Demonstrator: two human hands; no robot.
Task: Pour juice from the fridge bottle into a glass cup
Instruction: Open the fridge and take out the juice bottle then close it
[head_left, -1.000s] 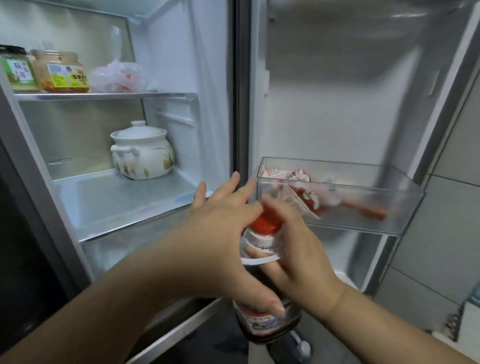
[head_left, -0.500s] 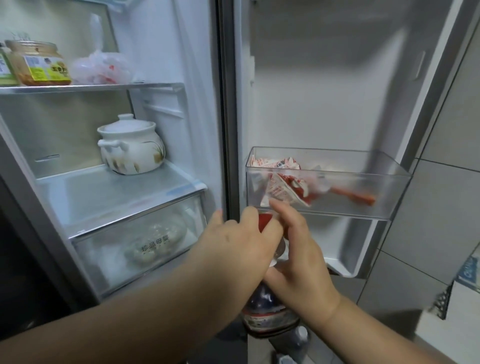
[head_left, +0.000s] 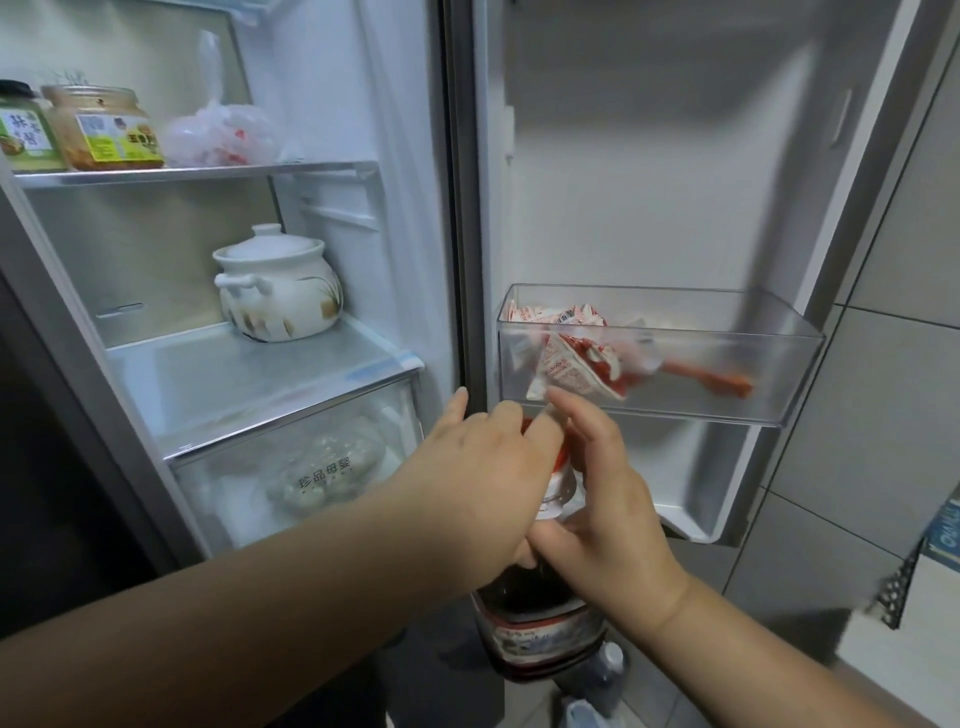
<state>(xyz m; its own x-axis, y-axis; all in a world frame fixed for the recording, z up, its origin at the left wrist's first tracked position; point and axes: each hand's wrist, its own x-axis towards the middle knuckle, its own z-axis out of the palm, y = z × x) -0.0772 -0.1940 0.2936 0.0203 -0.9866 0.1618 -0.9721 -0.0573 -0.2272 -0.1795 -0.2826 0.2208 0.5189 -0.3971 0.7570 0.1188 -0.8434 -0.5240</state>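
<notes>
1. A person holds a dark juice bottle (head_left: 540, 629) upright in front of an open fridge (head_left: 332, 104), just below the clear door bin (head_left: 779, 332).
2. The left hand (head_left: 483, 467) is curled over the red cap (head_left: 562, 457), gripping it.
3. The right hand (head_left: 608, 514) wraps the bottle's neck, its index finger raised toward the bin.
4. A white lidded pot (head_left: 278, 291) sits inside, with 2 jars (head_left: 104, 130) on the shelf above it.

**Bottle: upright, capped, held in both hands**

The bottle (head_left: 540, 623) stands upright. It is clear-walled and holds dark liquid, with a printed label round its lower body. A red cap (head_left: 562, 457) sits above a white neck band. The left hand (head_left: 483, 483) wraps the cap and neck. The right hand (head_left: 608, 519) grips the neck from the opposite side.
</notes>
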